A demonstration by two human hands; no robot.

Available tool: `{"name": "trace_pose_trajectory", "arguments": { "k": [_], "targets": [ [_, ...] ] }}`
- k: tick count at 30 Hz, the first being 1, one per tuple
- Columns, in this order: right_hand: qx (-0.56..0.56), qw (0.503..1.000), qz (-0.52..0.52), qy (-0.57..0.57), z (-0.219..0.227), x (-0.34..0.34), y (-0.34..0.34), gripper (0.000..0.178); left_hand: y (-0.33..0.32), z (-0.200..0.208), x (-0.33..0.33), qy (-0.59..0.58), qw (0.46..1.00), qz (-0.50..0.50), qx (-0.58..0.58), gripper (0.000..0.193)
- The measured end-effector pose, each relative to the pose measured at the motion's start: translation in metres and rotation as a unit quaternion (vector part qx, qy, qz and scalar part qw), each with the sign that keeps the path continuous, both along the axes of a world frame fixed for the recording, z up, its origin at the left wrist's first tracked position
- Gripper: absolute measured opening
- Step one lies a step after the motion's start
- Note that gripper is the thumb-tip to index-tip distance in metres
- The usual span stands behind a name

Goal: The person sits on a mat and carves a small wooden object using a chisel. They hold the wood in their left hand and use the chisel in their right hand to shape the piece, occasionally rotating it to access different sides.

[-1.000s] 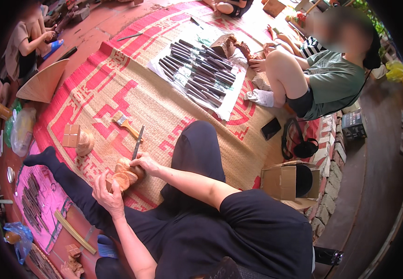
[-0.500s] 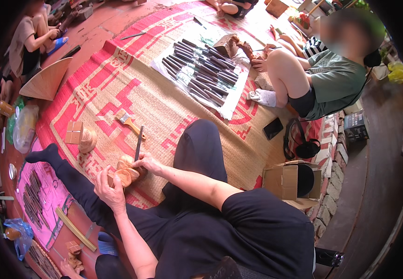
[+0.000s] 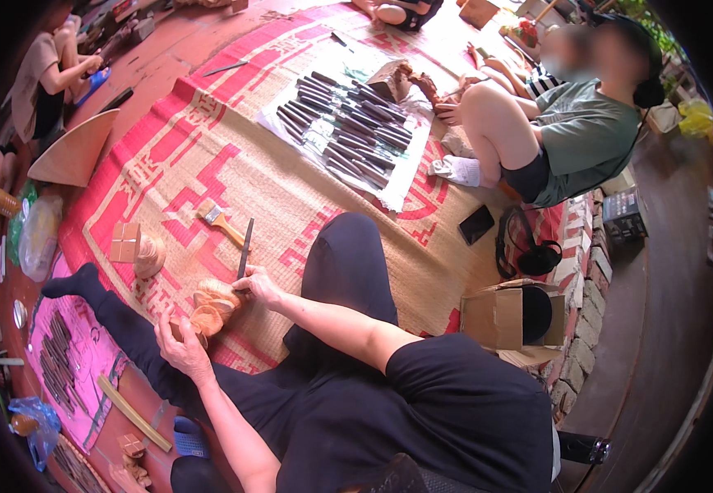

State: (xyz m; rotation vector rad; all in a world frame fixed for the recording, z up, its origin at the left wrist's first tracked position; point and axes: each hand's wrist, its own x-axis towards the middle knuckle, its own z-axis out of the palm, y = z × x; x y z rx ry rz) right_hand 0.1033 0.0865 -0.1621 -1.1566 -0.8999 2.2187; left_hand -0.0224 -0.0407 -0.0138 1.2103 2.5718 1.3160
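carving in hand on the woven mat (image 3: 307,197): one wooden carving (image 3: 208,308) sitting on the mat by the knee, left hand (image 3: 177,343) with fingers wrapped round its near end, right hand (image 3: 259,285) with fingers closed on one long chisel (image 3: 244,251) set against its top. next calling, probably, for a firm brace and a short controlled push of the blade. counted nearby: one cloth of many dark tools (image 3: 348,135), one brush (image 3: 221,220), one conical hat (image 3: 73,152).
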Motion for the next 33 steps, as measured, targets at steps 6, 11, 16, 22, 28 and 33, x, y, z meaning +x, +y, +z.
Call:
{"name": "trace_pose_trajectory", "arguments": {
  "k": [6, 11, 16, 22, 28, 33],
  "targets": [
    [0.109, 0.99, 0.067, -0.053, 0.009, 0.001, -0.002, 0.015, 0.003, -0.004, -0.001, 0.008, 1.0, 0.012, -0.002, 0.028],
    [-0.011, 0.997, -0.055, -0.047, 0.0, 0.003, 0.006, 0.015, 0.003, -0.003, -0.001, 0.001, 1.0, 0.019, 0.006, 0.027],
    [0.081, 0.995, 0.053, -0.01, 0.022, -0.001, 0.001, 0.013, -0.001, -0.006, -0.011, -0.03, 0.998, 0.053, -0.022, 0.03],
    [0.019, 0.998, -0.042, -0.041, 0.009, 0.001, 0.006, 0.006, 0.005, -0.002, -0.006, -0.057, 0.996, 0.071, -0.024, 0.029],
    [0.143, 0.988, 0.051, -0.026, 0.026, -0.001, -0.004, 0.01, 0.005, -0.003, -0.01, -0.055, 0.996, 0.069, -0.018, 0.029],
    [0.097, 0.989, -0.044, -0.101, 0.016, 0.003, 0.014, 0.01, 0.006, -0.005, -0.008, -0.047, 0.996, 0.074, -0.008, 0.027]
  ]
}}
